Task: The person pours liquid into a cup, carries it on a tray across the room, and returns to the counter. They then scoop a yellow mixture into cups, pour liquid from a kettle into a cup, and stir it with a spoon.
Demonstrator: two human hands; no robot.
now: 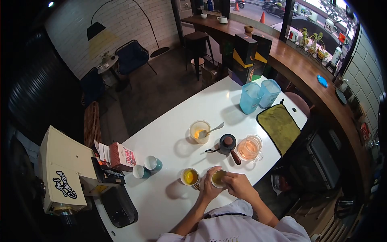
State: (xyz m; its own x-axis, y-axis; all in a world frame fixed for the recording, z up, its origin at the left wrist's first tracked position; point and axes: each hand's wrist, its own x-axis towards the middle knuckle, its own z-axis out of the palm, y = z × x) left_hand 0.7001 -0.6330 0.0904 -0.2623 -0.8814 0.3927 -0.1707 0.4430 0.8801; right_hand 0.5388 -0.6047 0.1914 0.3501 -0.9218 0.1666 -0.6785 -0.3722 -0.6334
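Observation:
A small cup (219, 178) with yellowish liquid stands near the front of the white table (161, 205). My left hand (209, 186) is wrapped round its left side. My right hand (238, 184) is closed at the cup's right rim; whatever its fingers pinch is too small to make out. Just left of my left hand is a second cup (189, 176) holding brighter yellow liquid. Farther back stand a clear container (200, 132) with a spoon (215, 128) and some yellow content, a black pot (227, 143) with a wooden handle, and a glass jug (249, 147) of pinkish liquid.
Two teal cups (153, 163) and a red box (122, 156) stand at the left, beside a cream machine (68, 169). Blue pitchers (250, 98), a green cloth (279, 127) and black boxes (244, 50) are at the far right end.

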